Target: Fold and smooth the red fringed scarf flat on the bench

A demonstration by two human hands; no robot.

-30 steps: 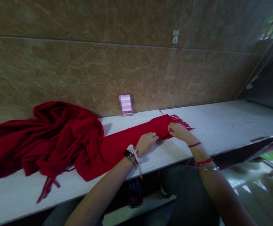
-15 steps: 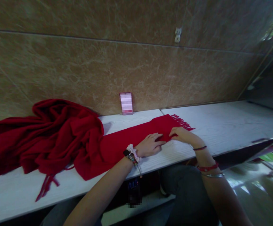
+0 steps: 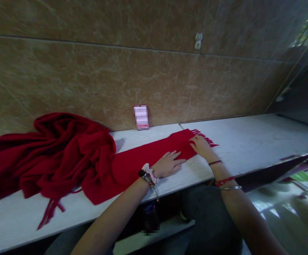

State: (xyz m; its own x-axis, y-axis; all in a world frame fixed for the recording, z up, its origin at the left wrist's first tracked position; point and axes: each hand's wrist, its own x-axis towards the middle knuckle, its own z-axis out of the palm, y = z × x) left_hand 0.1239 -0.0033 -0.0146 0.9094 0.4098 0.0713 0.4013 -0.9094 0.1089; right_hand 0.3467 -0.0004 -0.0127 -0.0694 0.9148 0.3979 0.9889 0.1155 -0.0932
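On the red scarf (image 3: pixel 148 157), the left hand (image 3: pixel 168 163) is pressed flat, fingers spread; the right hand (image 3: pixel 202 146), open, has been advanced onto the fringed end.

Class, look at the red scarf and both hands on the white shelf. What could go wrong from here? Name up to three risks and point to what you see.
1. The bunched heap of scarf spills toward the front edge of the white shelf, and a tassel lies at the rim; its weight might drag the flat strip askew.
2. The left hand and right hand press flat near the fringe only, so creases elsewhere may remain.
3. The small card leaning on the wall could get knocked over.
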